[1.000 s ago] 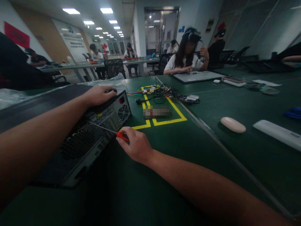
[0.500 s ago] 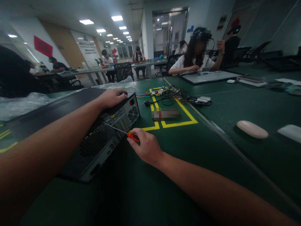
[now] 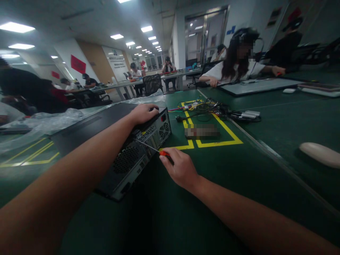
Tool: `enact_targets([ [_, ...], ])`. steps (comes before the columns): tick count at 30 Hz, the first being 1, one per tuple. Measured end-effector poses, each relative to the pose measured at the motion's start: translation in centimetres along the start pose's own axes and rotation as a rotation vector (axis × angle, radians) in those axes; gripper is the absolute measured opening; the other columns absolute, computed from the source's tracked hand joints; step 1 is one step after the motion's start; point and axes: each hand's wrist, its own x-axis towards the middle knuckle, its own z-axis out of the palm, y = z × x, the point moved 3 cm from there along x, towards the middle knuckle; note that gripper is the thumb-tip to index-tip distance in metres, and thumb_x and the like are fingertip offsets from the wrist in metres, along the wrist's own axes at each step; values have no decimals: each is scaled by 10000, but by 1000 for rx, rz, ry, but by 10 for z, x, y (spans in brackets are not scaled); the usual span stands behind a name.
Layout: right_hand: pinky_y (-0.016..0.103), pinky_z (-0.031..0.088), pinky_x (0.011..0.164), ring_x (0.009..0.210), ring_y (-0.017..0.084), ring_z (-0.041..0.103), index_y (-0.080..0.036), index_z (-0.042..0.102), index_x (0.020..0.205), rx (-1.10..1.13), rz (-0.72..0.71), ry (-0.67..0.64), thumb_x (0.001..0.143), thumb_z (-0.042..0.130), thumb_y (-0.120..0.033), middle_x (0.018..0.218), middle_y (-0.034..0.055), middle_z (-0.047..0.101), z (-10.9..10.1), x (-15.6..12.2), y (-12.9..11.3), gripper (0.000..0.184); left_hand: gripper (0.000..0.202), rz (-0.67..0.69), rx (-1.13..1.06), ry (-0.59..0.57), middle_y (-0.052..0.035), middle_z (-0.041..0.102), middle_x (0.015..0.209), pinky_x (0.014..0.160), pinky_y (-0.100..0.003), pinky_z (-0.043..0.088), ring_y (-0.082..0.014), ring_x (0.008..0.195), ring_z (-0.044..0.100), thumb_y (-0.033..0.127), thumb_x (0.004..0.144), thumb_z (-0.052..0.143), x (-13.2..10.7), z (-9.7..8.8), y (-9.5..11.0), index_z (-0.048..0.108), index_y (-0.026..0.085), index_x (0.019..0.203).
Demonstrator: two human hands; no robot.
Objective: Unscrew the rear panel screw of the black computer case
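A black desktop computer case [image 3: 92,122] lies on its side on the green table, its rear panel with fan grilles and ports turned toward my right. My left hand [image 3: 145,113] presses on the case's upper side near the rear corner, fingers curled by a dark spot that I cannot make out. In my right hand [image 3: 183,168] is a screwdriver [image 3: 163,153] with an orange-red and black handle. Its long thin shaft points left to the rear panel, and the tip meets or nearly meets the panel close to the upper edge.
Beyond the case lies a tangle of cables [image 3: 217,108] with connectors. A blurred-out object [image 3: 203,131] sits inside yellow tape lines [image 3: 225,143]. Crumpled clear plastic [image 3: 63,118] is behind the case. At right are a pale oval object [image 3: 320,154] and a co-worker [image 3: 239,60] at a flat panel [image 3: 262,86].
The view has swung left, so everything sits farther right. My hands keep their places on the case and screwdriver. The co-worker's raised hand has come down to the panel.
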Motion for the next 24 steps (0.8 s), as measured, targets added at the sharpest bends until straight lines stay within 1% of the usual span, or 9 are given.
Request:
enact_targets([
  [4, 294, 484, 791, 877, 161, 622, -181, 516, 1104, 35, 34, 3, 888, 494, -368, 976, 62, 649, 1, -1, 1, 287, 538, -1, -6, -9, -93, 611, 1199, 929, -362, 379, -263, 1079, 539, 488, 819, 382, 1, 0, -1, 611, 201, 1211],
  [7, 287, 490, 757, 856, 160, 629, -191, 491, 1099, 47, 55, 2, 867, 524, -355, 950, 52, 647, 1, -2, 2, 285, 539, 8, -6, -18, -97, 605, 1209, 938, -363, 372, -264, 1088, 532, 479, 816, 383, 2, 0, -2, 610, 197, 1216],
  [10, 281, 489, 741, 824, 149, 622, -197, 493, 1057, 39, 40, -1, 881, 500, -328, 933, 49, 642, 1, -1, 2, 220, 541, 10, -5, -22, -95, 604, 1212, 939, -361, 373, -261, 1084, 534, 477, 814, 384, 2, 0, -2, 604, 198, 1223],
  [14, 287, 482, 758, 827, 147, 611, -199, 495, 1029, 22, 1, 1, 889, 488, -292, 932, 44, 632, 0, -1, 1, 168, 537, 5, 12, -19, -80, 608, 1210, 938, -365, 382, -255, 1075, 543, 487, 820, 374, 0, -1, 0, 603, 214, 1222],
  [19, 295, 479, 782, 856, 154, 612, -198, 498, 1030, 16, -21, 3, 899, 472, -313, 948, 49, 636, 0, -2, 1, 177, 527, -21, 20, -19, -66, 619, 1193, 938, -360, 388, -251, 1074, 548, 492, 822, 376, -2, -2, 4, 607, 230, 1216],
  [22, 292, 475, 792, 867, 155, 612, -193, 497, 1045, 15, -4, -7, 903, 466, -328, 958, 49, 638, -1, -2, 1, 199, 520, -37, 24, -10, -53, 619, 1194, 941, -359, 388, -256, 1084, 543, 499, 819, 380, -3, -2, 5, 610, 252, 1214],
  [24, 283, 475, 792, 867, 152, 614, -194, 497, 1046, 13, 5, -27, 905, 463, -334, 965, 45, 639, 0, -3, 2, 202, 532, -35, 27, -7, -57, 622, 1187, 938, -361, 391, -262, 1070, 550, 503, 820, 374, -4, -2, 6, 605, 240, 1222],
])
